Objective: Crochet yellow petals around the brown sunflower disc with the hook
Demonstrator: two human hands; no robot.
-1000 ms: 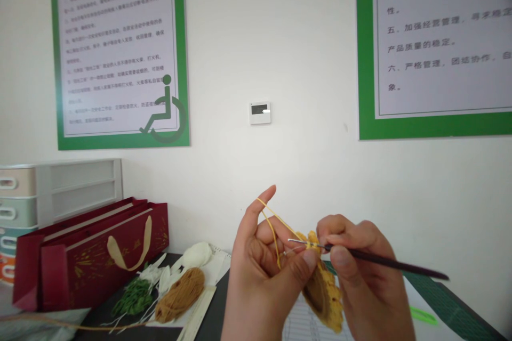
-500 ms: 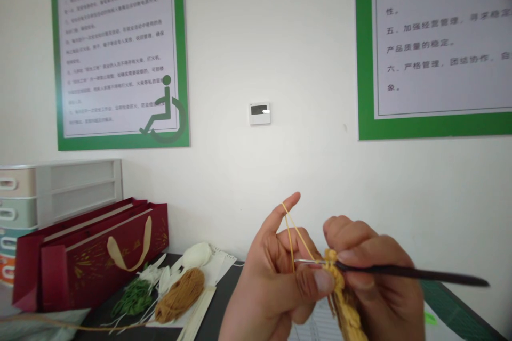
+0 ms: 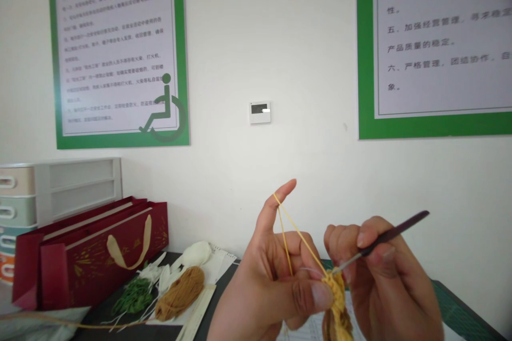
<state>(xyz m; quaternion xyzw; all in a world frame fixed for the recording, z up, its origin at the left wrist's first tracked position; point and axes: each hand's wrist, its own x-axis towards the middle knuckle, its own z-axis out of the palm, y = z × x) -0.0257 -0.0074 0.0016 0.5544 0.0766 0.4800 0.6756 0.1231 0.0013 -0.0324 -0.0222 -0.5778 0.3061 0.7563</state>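
My left hand (image 3: 276, 277) pinches a yellow crocheted piece (image 3: 336, 303) between thumb and fingers, with its raised index finger carrying a loop of yellow yarn (image 3: 290, 234). The yarn runs taut from that fingertip down to the piece. My right hand (image 3: 384, 277) grips a crochet hook (image 3: 382, 238) with a dark slim handle. Its metal tip meets the top of the crocheted piece. The lower part of the piece is partly cut off by the frame's bottom edge.
On the dark table (image 3: 222, 290) at left lie an ochre yarn skein (image 3: 180, 293), a white yarn ball (image 3: 196, 254) and green strands (image 3: 132, 297). A red gift bag (image 3: 92, 256) and plastic drawers (image 3: 24, 192) stand farther left. A green cutting mat (image 3: 452, 303) lies at right.
The hook's handle has swung from pointing right to pointing up and right. Both hands have shifted slightly, and the crocheted piece now sits lower, with the yarn loop drawn tauter.
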